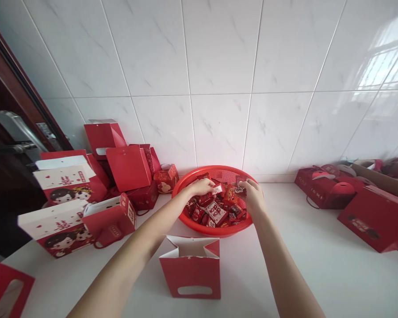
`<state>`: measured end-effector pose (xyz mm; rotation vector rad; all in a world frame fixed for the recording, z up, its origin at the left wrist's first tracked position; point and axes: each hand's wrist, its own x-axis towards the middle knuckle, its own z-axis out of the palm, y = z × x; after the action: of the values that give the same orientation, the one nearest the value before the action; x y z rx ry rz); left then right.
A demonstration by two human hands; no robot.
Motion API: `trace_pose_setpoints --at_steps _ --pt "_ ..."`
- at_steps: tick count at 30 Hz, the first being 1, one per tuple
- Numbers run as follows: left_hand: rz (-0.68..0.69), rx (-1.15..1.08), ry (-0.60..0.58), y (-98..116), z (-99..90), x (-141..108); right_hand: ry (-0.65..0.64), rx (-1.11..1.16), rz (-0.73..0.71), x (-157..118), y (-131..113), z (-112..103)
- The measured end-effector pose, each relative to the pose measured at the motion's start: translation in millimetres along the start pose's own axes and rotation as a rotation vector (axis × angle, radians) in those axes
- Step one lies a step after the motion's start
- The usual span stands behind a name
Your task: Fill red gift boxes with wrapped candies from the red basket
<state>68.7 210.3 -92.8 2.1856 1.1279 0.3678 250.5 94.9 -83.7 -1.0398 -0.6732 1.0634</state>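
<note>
Your left hand pinches a wrapped candy above the red basket. Your right hand's grip pinches another packet at its right side.

1 red-and-white packet is held by the left hand. 1 dark red, partly clear packet is gripped by the right hand. Assorted wrapped sweets are piled loosely inside 1 oval, red, perforated basket. 1 red box is stood upright just in front, top open, white interior exposed.
</note>
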Motion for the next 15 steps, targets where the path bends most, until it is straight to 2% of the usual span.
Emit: trace_pose_setpoints --at_steps 5,12,15 --pt "0.068 -0.197 -0.052 11.1 -3.5 -6.8 -0.011 -0.001 -0.01 1.4 1.5 -0.7" --pt "0.177 -0.471 0.049 37.3 -2.1 -12.5 -0.074 0.007 -0.028 -0.2 1.7 -2.7" --pt "0.21 -0.588 0.046 45.7 1.1 -16.3 -0.113 0.027 -0.014 -1.3 1.0 -2.9"
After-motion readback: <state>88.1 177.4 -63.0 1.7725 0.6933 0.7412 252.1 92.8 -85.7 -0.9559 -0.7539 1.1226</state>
